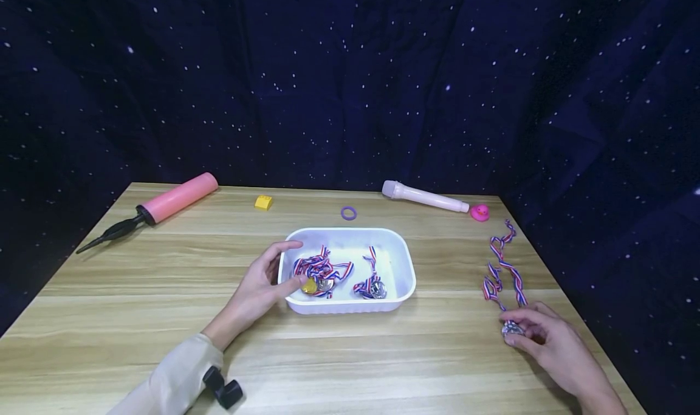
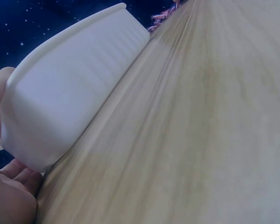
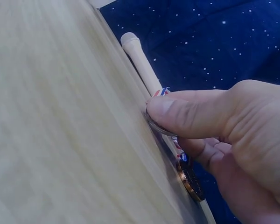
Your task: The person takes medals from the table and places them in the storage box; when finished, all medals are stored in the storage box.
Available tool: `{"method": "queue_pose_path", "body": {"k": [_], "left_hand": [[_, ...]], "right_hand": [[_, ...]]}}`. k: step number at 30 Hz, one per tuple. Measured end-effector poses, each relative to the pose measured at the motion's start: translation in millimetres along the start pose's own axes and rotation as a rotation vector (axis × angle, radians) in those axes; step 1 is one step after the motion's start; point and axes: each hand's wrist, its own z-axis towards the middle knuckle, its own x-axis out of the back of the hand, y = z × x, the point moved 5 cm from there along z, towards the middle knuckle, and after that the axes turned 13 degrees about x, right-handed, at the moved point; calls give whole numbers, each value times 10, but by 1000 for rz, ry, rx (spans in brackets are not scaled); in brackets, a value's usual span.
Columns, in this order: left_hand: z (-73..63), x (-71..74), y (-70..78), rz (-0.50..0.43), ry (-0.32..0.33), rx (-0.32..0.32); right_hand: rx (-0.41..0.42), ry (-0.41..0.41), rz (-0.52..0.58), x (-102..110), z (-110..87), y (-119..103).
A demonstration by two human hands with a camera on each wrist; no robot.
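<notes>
At the near left, my pale sleeve [image 1: 172,372] reaches over a wood-grain table [image 1: 355,360], a black fitting [image 1: 223,389] by its cuff. At the near right, my right hand [image 1: 555,348], fingers bent, pinches a silver medal [image 1: 512,328] between thumb and fingertips; its striped ribbon [image 1: 516,277] trails away from me in red, white and blue. In the right wrist view, a bronze medal [image 3: 190,182] shows just below those fingers. Farther in, my left hand [image 1: 259,290], half spread, grips the left end of a white tub [image 1: 350,306], thumb hooked over the rim, fingers against the outside. Inside the tub, on the left, a gold medal [image 1: 309,287] and a second silver medal [image 1: 326,285] lie among tangled ribbons; on the right lies a third silver medal [image 1: 378,289]. Beyond are a purple ring [image 1: 349,219], a yellow block [image 1: 263,202] left of it, a pink pump [image 1: 183,197] at far left, and, at right, a white microphone [image 1: 429,198] with a pink duck [image 1: 479,213] just beside its tip. Behind everything hangs a dark starry curtain [image 1: 328,99].
</notes>
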Motion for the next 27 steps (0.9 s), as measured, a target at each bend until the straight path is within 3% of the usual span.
{"method": "queue_pose_path", "body": {"k": [7,16,19,24,27], "left_hand": [[-2,4,-1,0,3,2],[2,13,-4,-8,4,1],[-1,15,-5,-8,6,1],[0,14,-5,1,9,4],[3,16,-12,12,12,11]], "right_hand": [[-13,38,73,-11,19,5],[3,167,162,6,124,-89],[-35,211,187,38,171,-119],[-175,267,200,109,256,-135],[-188,291,245,147,347,-163]]}}
